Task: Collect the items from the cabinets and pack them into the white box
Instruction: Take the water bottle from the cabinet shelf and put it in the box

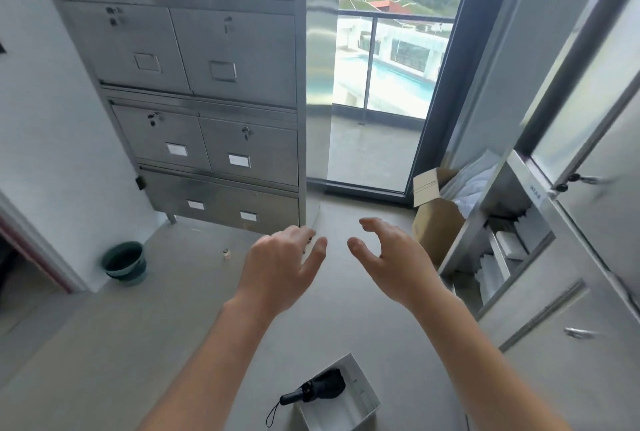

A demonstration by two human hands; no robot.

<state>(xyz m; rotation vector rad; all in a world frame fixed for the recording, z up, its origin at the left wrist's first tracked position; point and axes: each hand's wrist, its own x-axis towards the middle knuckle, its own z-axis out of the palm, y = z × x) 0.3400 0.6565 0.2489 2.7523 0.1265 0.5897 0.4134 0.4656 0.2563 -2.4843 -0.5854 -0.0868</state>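
1. Steel drawer cabinet [214, 84] stood against the far wall, all drawers closed.
2. Second cabinet [571, 292] stood on the right; one compartment was open, with white items stacked inside.
3. Cardboard box [436, 226] sat on the floor just beside the second cabinet, flaps open.
4. White box [363, 391] lay open on the floor, low in view between the forearms.
5. Green bucket [124, 262] stood on the floor near the left wall.
6. Folded black umbrella [322, 385] rested partly in the white box, with its handle over the rim.
7. Left hand [284, 264] and right hand [391, 257] were raised side by side, fingers loosely spread, grasping nothing.
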